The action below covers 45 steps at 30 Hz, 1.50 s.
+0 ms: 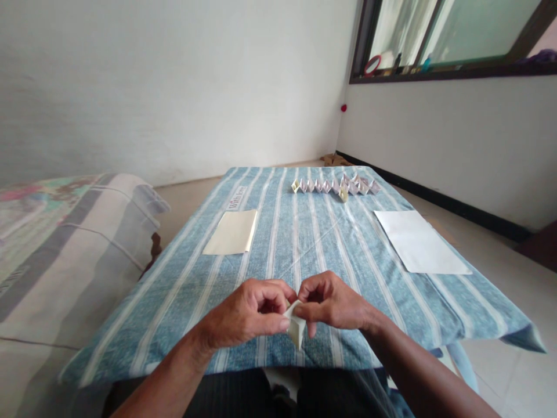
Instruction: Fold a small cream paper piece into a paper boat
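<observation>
A small piece of folded cream paper (296, 332) hangs between my two hands near the table's front edge, its lower end tapering to a point. My left hand (250, 310) pinches its left side between thumb and fingers. From the right, my right hand (333, 302) grips the upper edge with thumb and bent forefinger. The fingers cover part of the folds. Farther back on the table stands a row of several folded paper pieces (326, 186), diamond-like in outline, mostly pale with a few yellowish ones.
A striped blue cloth (282, 232) covers the table. Cream paper sheets (231, 232) lie at left, a white sheet (420, 241) at right. A bed (87, 232) stands to the left. Behind are a white wall (174, 81) and, at upper right, a window (456, 35).
</observation>
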Available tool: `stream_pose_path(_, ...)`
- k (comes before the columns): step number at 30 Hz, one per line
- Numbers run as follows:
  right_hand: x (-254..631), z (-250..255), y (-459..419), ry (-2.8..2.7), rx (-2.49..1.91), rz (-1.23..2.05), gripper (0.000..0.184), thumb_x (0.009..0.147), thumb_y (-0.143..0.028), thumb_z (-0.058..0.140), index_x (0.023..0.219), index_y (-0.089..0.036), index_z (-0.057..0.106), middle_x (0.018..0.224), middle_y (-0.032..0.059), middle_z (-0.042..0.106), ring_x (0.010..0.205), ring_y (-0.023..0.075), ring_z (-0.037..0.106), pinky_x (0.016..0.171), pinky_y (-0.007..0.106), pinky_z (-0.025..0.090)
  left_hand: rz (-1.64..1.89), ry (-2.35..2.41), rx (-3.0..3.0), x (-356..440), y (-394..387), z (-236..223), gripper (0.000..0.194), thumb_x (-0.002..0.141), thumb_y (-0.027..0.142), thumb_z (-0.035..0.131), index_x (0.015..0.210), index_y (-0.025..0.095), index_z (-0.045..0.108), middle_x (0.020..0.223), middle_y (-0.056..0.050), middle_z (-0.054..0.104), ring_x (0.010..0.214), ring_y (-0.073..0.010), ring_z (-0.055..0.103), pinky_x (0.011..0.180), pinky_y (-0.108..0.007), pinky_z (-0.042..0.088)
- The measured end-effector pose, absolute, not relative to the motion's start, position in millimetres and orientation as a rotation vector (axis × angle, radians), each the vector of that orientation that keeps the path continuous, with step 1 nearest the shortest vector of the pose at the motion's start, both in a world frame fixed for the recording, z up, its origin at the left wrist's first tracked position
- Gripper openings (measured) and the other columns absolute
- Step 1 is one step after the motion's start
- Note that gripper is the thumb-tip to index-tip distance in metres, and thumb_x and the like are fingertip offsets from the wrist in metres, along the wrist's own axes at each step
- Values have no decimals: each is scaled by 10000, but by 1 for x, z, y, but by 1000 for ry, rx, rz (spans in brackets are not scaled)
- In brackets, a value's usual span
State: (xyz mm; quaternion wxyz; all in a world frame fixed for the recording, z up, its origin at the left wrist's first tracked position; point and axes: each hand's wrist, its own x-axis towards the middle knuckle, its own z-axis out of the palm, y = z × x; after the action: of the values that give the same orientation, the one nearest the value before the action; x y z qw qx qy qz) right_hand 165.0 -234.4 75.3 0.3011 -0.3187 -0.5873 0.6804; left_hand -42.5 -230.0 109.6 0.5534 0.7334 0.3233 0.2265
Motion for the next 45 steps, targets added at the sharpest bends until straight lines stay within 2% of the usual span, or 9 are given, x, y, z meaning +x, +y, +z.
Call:
stream_pose_path(8,161,79,-237,-1629,-967,1645,77,738,-134,627,669,-149,599,508,-41,584,436,83,563,404,154,350,510,809,1782,-40,-229,113,125,686,208,656,597,154,587,827,-22,635,778,-159,580,722,-268,421)
stream_pose_path(14,159,78,-239,-1733,-1053,1486,98,724,-109,585,638,-154,577,508,-41,558,445,75,506,417,169,334,490,884,1839,-35,-233,118,163,686,237,633,568,168,543,803,-11,619,789,-165,569,728,-276,413)
stream_pose_path(23,152,81,-245,-1966,-1197,852,212,687,-87,541,515,-162,441,479,-73,364,467,49,347,468,209,226,450,972,1824,-31,-234,117,135,696,224,604,589,160,552,872,-33,643,705,-133,534,649,-262,393)
stream_pose_path(30,152,81,-247,-1984,-1207,895,229,701,-126,552,514,-165,427,473,-78,334,456,47,320,460,208,216,430,961,1821,-32,-233,116,126,686,213,603,581,154,567,820,-29,641,688,-130,529,628,-258,383)
stream_pose_path(38,152,80,-246,-2048,-1203,748,258,684,-90,531,506,-179,367,484,-79,266,466,56,283,468,223,193,427,1005,1782,-29,-236,119,115,688,207,595,586,158,572,840,-17,642,663,-118,514,615,-247,385)
stream_pose_path(45,151,81,-247,-2107,-1266,609,215,670,-89,541,512,-174,424,479,-63,344,466,67,302,486,237,193,429,1009,1771,-29,-235,117,138,677,201,589,566,156,521,895,-21,652,615,-92,484,572,-228,377)
